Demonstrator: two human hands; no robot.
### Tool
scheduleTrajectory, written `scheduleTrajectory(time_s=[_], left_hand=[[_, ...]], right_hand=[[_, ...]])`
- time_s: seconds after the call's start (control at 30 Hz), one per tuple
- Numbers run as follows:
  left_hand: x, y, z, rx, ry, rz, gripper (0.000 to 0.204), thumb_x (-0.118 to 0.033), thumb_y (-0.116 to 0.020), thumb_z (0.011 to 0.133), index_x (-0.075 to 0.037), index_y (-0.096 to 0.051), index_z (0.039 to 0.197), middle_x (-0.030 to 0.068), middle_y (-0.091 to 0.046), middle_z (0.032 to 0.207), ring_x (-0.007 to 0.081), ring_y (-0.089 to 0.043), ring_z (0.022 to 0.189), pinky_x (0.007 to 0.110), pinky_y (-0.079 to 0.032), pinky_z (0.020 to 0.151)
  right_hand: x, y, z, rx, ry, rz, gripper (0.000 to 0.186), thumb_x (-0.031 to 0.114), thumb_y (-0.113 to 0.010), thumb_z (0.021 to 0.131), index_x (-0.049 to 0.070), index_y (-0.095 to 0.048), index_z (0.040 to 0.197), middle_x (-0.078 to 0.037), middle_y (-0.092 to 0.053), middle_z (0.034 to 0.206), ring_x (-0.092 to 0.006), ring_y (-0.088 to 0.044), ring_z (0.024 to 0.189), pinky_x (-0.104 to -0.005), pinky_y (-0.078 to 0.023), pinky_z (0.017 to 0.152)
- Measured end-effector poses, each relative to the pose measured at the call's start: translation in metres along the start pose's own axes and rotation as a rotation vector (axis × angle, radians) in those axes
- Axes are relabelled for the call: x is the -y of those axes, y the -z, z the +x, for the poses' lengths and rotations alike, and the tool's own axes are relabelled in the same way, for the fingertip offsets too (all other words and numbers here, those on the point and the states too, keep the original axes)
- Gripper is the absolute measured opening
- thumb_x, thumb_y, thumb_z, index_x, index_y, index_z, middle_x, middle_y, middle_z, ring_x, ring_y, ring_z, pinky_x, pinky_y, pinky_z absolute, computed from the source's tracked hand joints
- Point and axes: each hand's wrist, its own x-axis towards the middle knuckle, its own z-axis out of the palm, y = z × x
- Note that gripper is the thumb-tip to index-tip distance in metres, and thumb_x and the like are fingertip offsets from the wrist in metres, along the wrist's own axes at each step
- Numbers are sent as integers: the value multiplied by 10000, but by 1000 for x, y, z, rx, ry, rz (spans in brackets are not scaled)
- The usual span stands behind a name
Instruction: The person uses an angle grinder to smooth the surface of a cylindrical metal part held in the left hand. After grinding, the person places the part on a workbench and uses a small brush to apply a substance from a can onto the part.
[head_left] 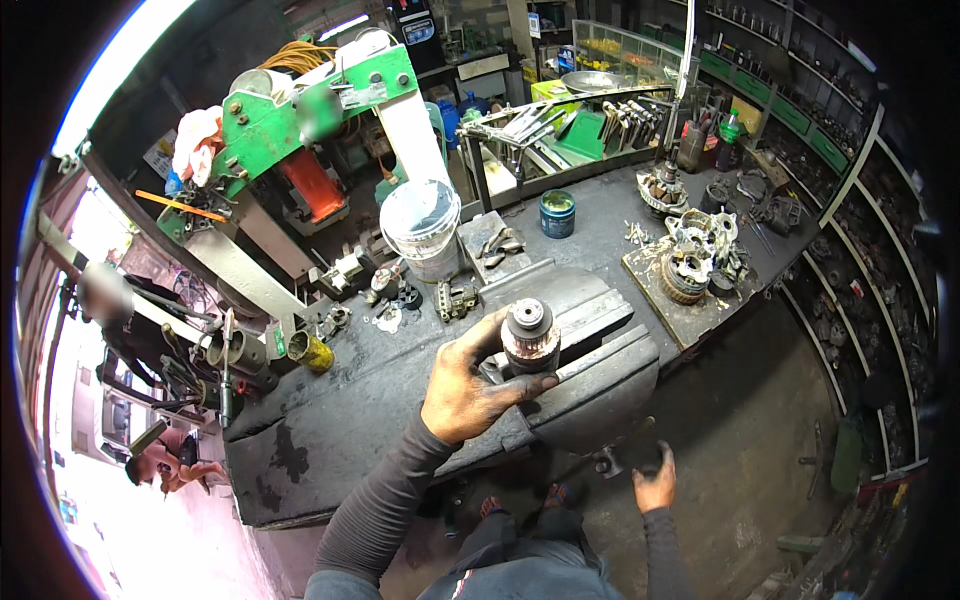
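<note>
Your left grip (pixel 462 390) clasps a metal part (pixel 531 342) at the frame's centre; your right grip (pixel 655 487), lower right, has thumb and finger spread near the vise (pixel 607 382).

I cannot read any word or number with certainty from where I sit. At the back I see a small pale sheet (pixel 534 24) with dark marks, a blue-and-white label (pixel 418 31) on something dark, and a band like a label around the blue jar (pixel 557 216); their print is too small for me.
</note>
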Motion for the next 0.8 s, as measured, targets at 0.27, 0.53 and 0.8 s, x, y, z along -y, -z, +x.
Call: scheduleTrajectory(time_s=[0.27, 0.53, 0.8], left_hand=[[-6, -1, -16, -68, -5, 114, 946, -261, -948, 753, -20, -473, 1535, 191, -653, 1391, 257, -630, 1284, 409, -500, 1080], [12, 32, -126, -310, 291, 71, 747, -157, -859, 867, -14, -500, 1506, 140, -662, 1345, 207, -641, 1206, 367, -506, 1068], [58, 81, -275, -812, 564, -56, 589, -189, -859, 879, 9, -611, 1376, 98, -709, 1214, 148, -675, 1091, 302, -541, 992]], right_hand=[[-82, -82, 86, 233, 128, -210, 594, 127, -759, 791, 41, -606, 1359, -231, -580, 1433, -411, -506, 1381, -453, -392, 1188], [-121, -102, 107, 296, 100, -124, 541, 176, -606, 937, -53, -544, 1424, -259, -511, 1518, -381, -449, 1451, -412, -360, 1212], [-125, -93, 126, 245, 92, -264, 643, 390, -624, 969, -58, -556, 1425, -268, -542, 1492, -400, -488, 1418, -424, -387, 1187]])
